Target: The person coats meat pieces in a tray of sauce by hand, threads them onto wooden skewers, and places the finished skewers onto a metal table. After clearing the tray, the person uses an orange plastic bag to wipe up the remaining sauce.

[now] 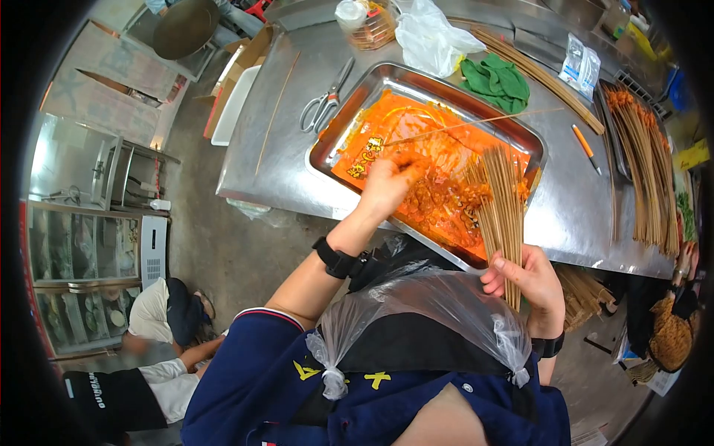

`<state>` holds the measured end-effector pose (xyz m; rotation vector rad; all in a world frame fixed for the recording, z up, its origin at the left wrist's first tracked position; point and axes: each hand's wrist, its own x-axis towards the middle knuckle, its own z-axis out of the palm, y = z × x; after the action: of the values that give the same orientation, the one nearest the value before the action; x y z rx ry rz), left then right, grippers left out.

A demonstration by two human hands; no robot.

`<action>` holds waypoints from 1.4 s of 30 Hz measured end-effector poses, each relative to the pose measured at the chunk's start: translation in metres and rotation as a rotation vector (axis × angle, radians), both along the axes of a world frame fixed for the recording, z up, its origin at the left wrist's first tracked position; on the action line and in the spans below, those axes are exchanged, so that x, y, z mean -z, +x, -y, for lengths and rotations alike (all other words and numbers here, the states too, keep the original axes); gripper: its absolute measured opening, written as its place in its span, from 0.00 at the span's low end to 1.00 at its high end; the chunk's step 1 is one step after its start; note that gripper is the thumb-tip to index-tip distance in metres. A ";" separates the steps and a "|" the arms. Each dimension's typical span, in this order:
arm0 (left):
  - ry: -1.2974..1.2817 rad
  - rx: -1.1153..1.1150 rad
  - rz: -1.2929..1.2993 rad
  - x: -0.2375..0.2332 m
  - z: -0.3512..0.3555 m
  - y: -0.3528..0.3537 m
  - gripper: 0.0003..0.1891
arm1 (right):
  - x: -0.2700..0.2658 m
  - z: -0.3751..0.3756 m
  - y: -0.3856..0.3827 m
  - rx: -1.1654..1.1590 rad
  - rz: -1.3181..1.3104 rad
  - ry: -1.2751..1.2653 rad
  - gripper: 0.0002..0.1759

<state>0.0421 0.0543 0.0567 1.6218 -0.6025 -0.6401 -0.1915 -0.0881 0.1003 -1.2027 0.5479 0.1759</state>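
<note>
My right hand [525, 276] is closed around the lower ends of a bundle of bamboo skewers [502, 208]. Sauce-coated meat pieces [476, 195] cluster at the bundle's upper part, over the right side of a metal tray [537, 143]. Inside the tray, marinated meat [445, 204] lies in orange-red sauce on an orange plastic bag with yellow lettering [364, 158]. Over the tray's left half, my left hand [388, 184] has its fingers pinched together and smeared with sauce; what they hold I cannot tell. A single skewer [476, 122] slants across the tray above that hand.
Scissors [326, 100] and a loose skewer [277, 115] lie left of the tray on the steel table [249, 175]. Behind it are a green cloth [497, 80], a white plastic bag [431, 37] and bare skewers [543, 74]. Rightward, an orange pen [586, 149] and loaded skewers [641, 160].
</note>
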 end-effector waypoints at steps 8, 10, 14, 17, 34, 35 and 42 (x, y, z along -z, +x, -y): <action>-0.004 0.183 0.271 -0.002 0.058 -0.016 0.17 | 0.017 -0.001 -0.005 0.119 0.104 0.345 0.12; 0.257 0.308 0.056 0.004 0.074 -0.013 0.19 | 0.005 -0.014 -0.007 0.275 0.076 0.221 0.11; -0.061 0.530 -0.335 -0.017 0.072 -0.013 0.15 | 0.004 -0.010 -0.012 0.366 0.030 0.286 0.05; 0.180 0.591 -0.421 -0.032 0.081 -0.001 0.13 | 0.027 0.005 -0.019 0.346 0.089 0.559 0.06; 0.095 0.644 -0.246 0.036 0.093 0.012 0.16 | -0.010 0.000 0.021 0.313 0.131 0.150 0.09; 0.149 0.624 -0.256 0.029 0.094 0.013 0.15 | -0.008 0.008 0.027 0.299 0.165 0.140 0.10; 0.117 0.466 -0.476 0.015 0.072 0.040 0.14 | -0.034 0.049 0.058 0.344 0.332 0.057 0.13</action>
<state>0.0816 -0.0179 0.0420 1.3661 -0.5951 -1.3801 -0.1336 -0.1374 0.1346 -1.0371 0.4456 -0.2951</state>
